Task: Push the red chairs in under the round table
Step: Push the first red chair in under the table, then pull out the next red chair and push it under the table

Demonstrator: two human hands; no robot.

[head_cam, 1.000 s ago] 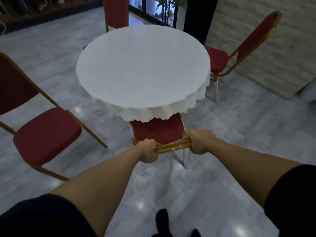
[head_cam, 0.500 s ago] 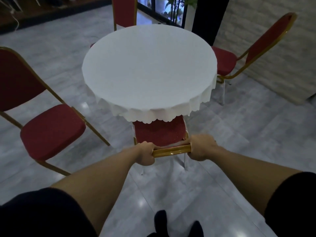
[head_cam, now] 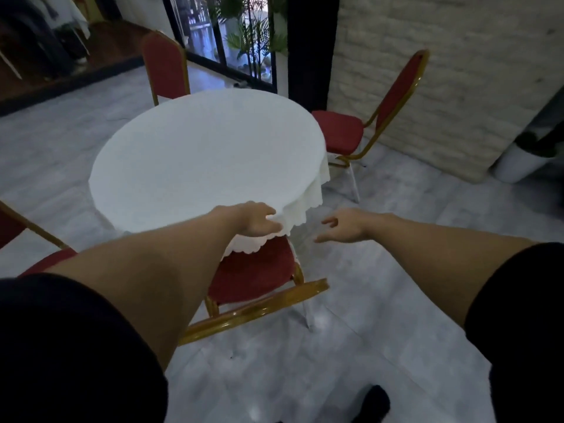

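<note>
- The left hand (head_cam: 254, 221) reaches out over the near edge of the table. Its fingers are loose and partly spread, and they seem to touch the hanging edge of the cloth. It holds nothing tight.
- The right hand (head_cam: 345, 228) hangs in the air just to the right of the table edge. Its fingers are spread open and it touches nothing.
- Both arms are bare up to short black sleeves (head_cam: 73, 346).
- Right under the hands stands the near red padded chair with a shiny gold metal frame (head_cam: 253, 276). The front of its seat is tucked under the table. The gold top bar of its back sticks out toward the person, and no hand is on it.
- The round table with a white cloth that has a wavy edge (head_cam: 207, 157) stands in the middle. Nothing lies on top of it.
- A second red and gold chair (head_cam: 366, 123) stands on the right, with its seat just beside the table edge and its back near the pale brick wall (head_cam: 457, 71).
- A third red and gold chair (head_cam: 166, 68) stands at the far side; only its back shows behind the table.
- A fourth red chair (head_cam: 36, 254) peeks in at the left edge, mostly hidden by the left arm.
- The floor is grey shiny tile (head_cam: 381, 346).
- There are no words or labels to read anywhere.
</note>
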